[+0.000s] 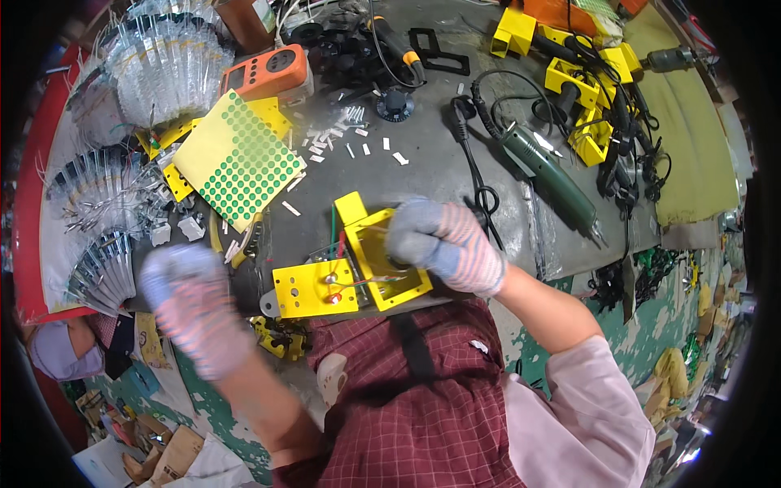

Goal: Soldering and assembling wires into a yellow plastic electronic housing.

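Note:
My right hand [446,244], in a striped grey work glove, has its fingers curled over the right wall of a yellow open box [364,244] near the table's front edge. A black round part shows inside the box, partly hidden by the glove. Left of the box, a yellow plate [303,302] with holes lies joined to it by wires; a small red part [333,298] sits on it. A green wire [333,221] rises behind the plate. My left hand [189,302], gloved too, hovers at the table's left front edge, smeared by motion; its fingers cannot be made out.
A green electric screwdriver [551,175] lies at right, its cord [484,98] behind. Yellow housings [573,85] with cables crowd the back right. A sheet of green round stickers [252,175], pliers [244,248], an orange meter [272,71] and bundled wired parts [167,69] fill the left.

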`<state>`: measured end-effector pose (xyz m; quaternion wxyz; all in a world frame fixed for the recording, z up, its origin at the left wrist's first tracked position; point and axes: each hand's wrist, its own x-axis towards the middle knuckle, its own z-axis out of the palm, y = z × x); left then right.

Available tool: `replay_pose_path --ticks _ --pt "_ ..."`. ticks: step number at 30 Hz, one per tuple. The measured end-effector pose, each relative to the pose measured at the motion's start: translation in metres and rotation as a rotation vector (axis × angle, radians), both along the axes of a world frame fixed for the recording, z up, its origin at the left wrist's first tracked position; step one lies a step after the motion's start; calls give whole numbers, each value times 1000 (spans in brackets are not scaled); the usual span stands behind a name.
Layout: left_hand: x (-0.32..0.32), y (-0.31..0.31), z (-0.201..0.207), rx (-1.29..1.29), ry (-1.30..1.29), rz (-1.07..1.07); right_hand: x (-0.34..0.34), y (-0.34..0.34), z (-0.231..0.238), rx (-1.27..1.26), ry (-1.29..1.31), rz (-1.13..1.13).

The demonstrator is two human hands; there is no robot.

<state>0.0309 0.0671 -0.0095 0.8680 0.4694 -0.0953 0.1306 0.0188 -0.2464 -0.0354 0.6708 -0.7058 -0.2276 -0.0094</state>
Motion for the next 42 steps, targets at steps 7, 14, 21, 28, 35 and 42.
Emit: replay_pose_path --ticks 7,14,21,28,35,42 --pt "-23 6 18 1527 -55 167 0 21 36 126 447 -108" --pt "-7 -49 8 1255 122 -8 -9 6 48 -246 117 -327" --pt "23 -74 12 825 493 -554 -5 -9 64 113 641 -28" --pt "11 -73 9 620 440 -559 2 -32 63 -78 549 145" --pt "0 -75 14 677 415 -599 8 -28 70 -802 -146 268" --pt "3 -76 11 683 414 -617 7 -15 66 -1180 -405 224"
